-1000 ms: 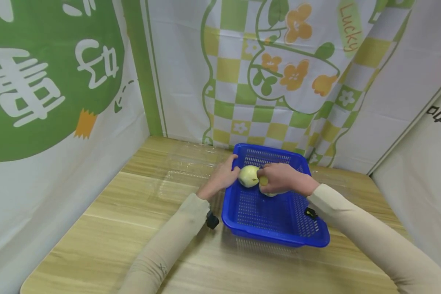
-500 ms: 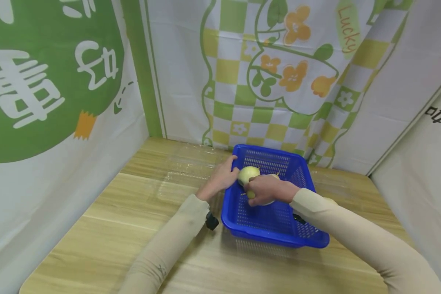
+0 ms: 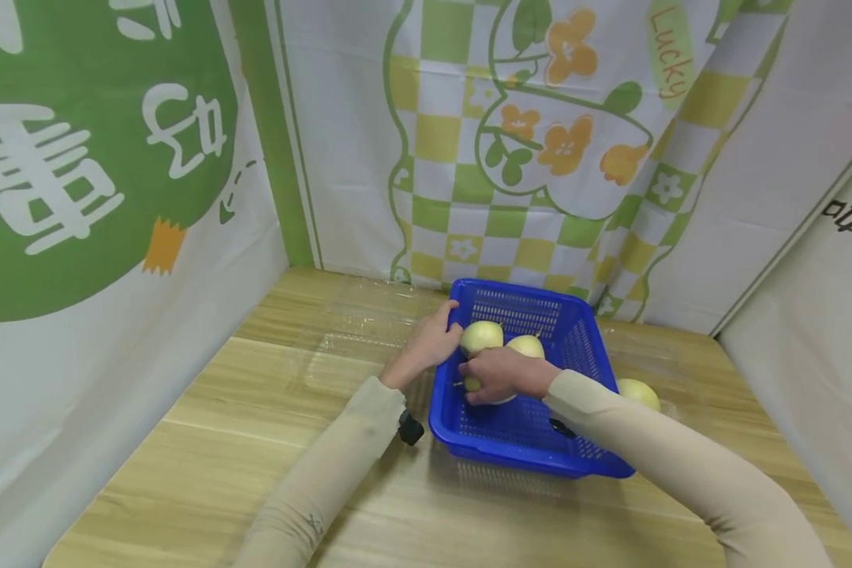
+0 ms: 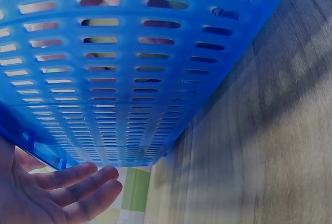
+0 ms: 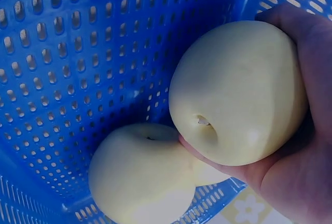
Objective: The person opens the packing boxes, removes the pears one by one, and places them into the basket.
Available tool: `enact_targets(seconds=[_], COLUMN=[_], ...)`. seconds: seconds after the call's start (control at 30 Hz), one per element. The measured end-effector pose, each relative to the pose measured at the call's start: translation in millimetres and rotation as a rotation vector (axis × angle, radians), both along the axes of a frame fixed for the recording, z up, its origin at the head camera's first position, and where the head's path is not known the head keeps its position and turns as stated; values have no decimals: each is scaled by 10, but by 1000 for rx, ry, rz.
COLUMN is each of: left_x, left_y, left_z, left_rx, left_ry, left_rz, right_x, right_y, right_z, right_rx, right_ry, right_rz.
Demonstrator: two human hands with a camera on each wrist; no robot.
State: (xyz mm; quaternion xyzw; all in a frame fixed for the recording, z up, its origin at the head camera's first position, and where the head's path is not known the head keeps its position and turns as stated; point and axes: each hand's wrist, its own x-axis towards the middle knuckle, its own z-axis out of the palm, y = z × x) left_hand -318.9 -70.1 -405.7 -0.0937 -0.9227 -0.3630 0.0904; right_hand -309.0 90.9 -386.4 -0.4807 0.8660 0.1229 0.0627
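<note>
A blue perforated plastic basket [image 3: 507, 455] stands on the wooden table. My left hand [image 3: 431, 345] grips its left rim, thumb over the edge; in the left wrist view the fingers [image 4: 85, 187] lie along the outer wall. Inside the basket, my right hand [image 3: 498, 374] holds a pale yellow pear [image 5: 238, 89], low near the left side. Two more pears rest behind that hand, one [image 3: 481, 337] by the left rim and another [image 3: 527, 345] to its right. In the head view the right hand mostly hides the held pear.
Another pear [image 3: 639, 393] sits right of the basket, partly behind the right sleeve. Clear plastic packaging [image 3: 355, 347] lies on the table [image 3: 206, 442] to the left, with more clear plastic to the right. A patterned curtain [image 3: 497, 229] hangs behind the basket.
My right hand has moved left and towards me inside the basket with its pear, uncovering a second pear behind it. The pear right of the basket has come into sight. My left hand stays put.
</note>
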Motion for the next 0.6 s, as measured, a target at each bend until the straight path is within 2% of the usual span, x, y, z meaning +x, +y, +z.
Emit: enact_targets(seconds=[0.33, 0.6], left_x=[19, 16], left_y=[6, -4], left_z=[20, 16], left_rx=[12, 18], left_ry=[-4, -12], left_rz=[-3, -2], right_x=[29, 15], right_y=[18, 36], right_z=[-44, 71], right_rx=[-5, -24], right_ry=[-6, -5], right_rz=[-2, 7])
